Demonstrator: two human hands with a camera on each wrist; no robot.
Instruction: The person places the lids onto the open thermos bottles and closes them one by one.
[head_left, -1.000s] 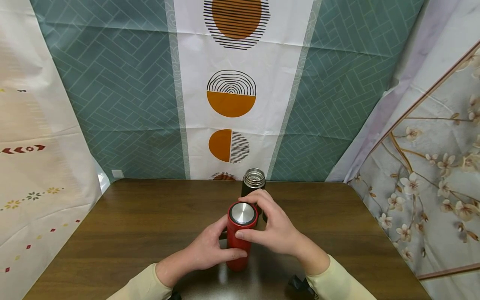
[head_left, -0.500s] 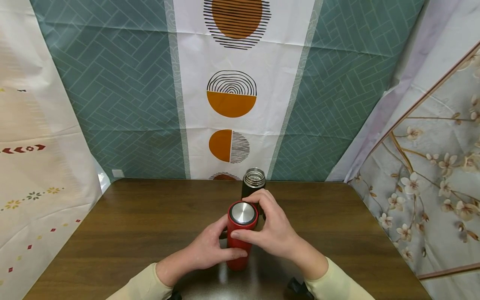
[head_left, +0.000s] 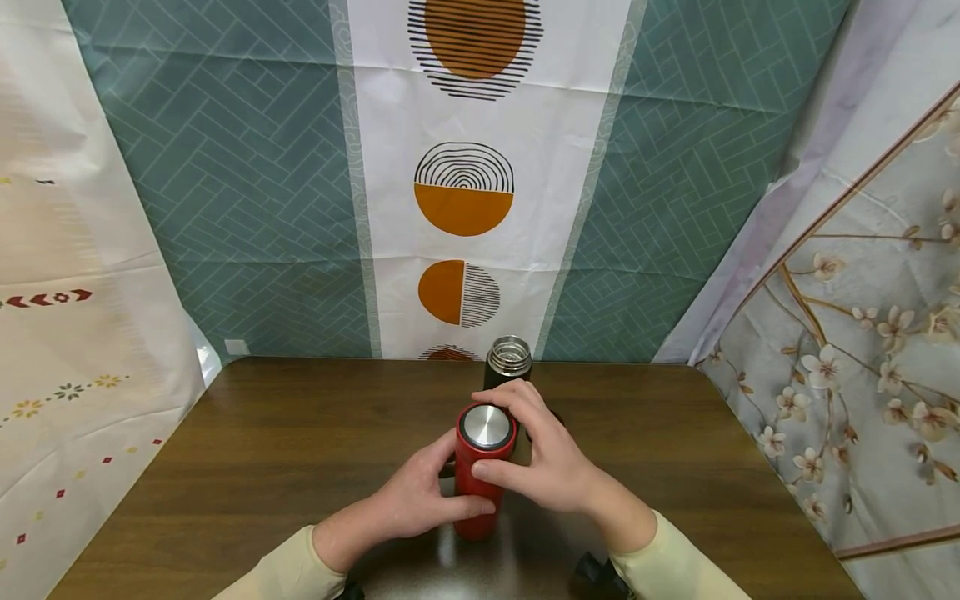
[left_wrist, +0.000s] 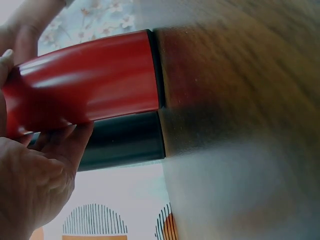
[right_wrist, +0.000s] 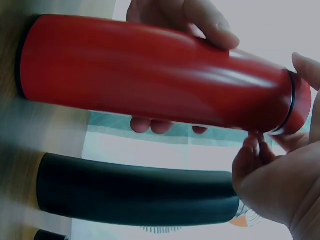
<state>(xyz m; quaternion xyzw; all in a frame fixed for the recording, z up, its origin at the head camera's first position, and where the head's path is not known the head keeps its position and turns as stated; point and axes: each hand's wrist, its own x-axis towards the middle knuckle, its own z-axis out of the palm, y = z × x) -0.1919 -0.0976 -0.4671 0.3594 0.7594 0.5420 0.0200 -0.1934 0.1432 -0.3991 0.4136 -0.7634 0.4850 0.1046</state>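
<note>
A red thermos bottle (head_left: 466, 490) stands upright on the table, capped by a red lid (right_wrist: 301, 107) with a brushed silver top. My left hand (head_left: 420, 496) grips the bottle's body from the left, thumb across the front and fingers round the back. The right hand (head_left: 551, 454) holds the lid from the right, with its thumb at the front and index finger over the far rim. Just behind stands a black thermos bottle (head_left: 498, 379). Its steel threaded mouth is uncovered, and its lower part is hidden by the red bottle and my right hand in the head view.
A small black piece (right_wrist: 50, 235) sits on the table by the black bottle's base, mostly cut off in the right wrist view. The wooden table (head_left: 300, 425) ends at a patterned cloth backdrop (head_left: 270, 208). Flowered cloth hangs at the right.
The right hand's fingers shift slightly round the lid, the thumb a little to the right and the index finger to the left. Left hand and both bottles stay in place.
</note>
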